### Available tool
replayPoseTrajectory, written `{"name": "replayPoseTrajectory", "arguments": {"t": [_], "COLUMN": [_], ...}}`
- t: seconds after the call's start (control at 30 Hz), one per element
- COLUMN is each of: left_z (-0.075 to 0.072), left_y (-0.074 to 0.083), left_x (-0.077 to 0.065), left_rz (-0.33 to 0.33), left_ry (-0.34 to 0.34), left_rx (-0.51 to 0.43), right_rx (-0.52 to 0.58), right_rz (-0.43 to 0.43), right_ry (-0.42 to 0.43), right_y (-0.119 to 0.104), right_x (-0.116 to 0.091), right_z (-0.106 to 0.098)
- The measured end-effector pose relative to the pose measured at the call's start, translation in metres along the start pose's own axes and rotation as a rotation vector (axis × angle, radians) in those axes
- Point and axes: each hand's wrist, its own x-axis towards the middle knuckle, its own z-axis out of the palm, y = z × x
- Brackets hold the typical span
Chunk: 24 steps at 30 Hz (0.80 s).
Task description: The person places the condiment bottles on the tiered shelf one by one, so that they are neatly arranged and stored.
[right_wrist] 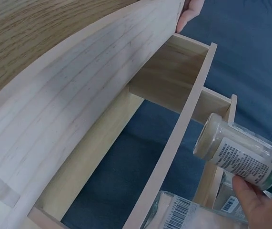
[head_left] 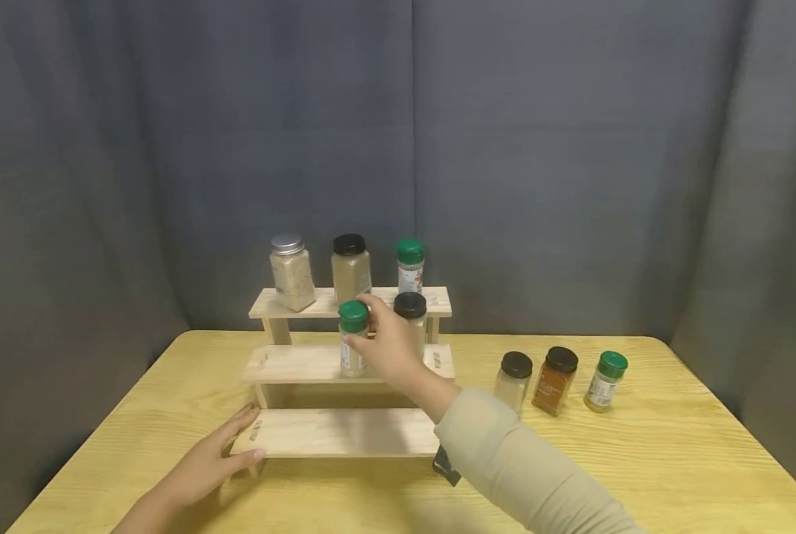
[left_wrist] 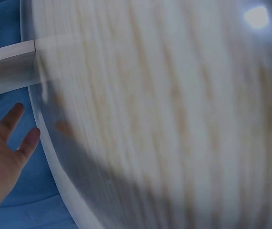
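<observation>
My right hand (head_left: 392,345) pinches a small clear spice jar with a green cap (head_left: 354,337) between thumb and fingers, over the middle tier of a three-tier wooden rack (head_left: 331,432). In the right wrist view the labelled jar (right_wrist: 243,160) shows its base tilted toward the rack, close over the shelf. Right behind this hand a black-capped jar (head_left: 411,305) stands on the same tier. My left hand (head_left: 204,463) rests at the left end of the bottom tier, thumb along the front edge; its fingers (left_wrist: 11,120) are spread in the left wrist view.
The top tier bears a silver-capped jar (head_left: 294,278), a black-capped jar (head_left: 351,271) and a green-capped jar (head_left: 410,267). On the table's right stand a pale black-capped jar (head_left: 512,380), a red-brown one (head_left: 554,382) and a green-capped one (head_left: 603,384). A black object (head_left: 446,469) lies partly under my right sleeve.
</observation>
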Motion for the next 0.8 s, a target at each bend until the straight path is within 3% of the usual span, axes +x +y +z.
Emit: {"name": "replayPoseTrajectory", "arguments": {"t": [0.2,0.47,0.63,0.8], "left_z": [-0.009,-0.02,-0.011,-0.001], "left_y": [0.005,0.01,0.005,-0.005], "left_x": [0.01,0.031,0.021,0.001], "left_rz": [0.059,0.116,0.084,0.053], "left_ry": [-0.005,0.009,-0.013,0.01], "left_rx": [0.031,0.05,0.02,0.004], "right_rx": [-0.051,-0.107,-0.13,-0.161], "right_rz": [-0.002,0.002,0.043,0.015], "right_ry": [0.017,0.099,0.07,0.038], "right_y": [-0.003,-0.002,0.002,0.002], "right_x": [0.011,0.025,0.017,0.012], "right_z": [-0.002,-0.008,0.0,0.016]}}
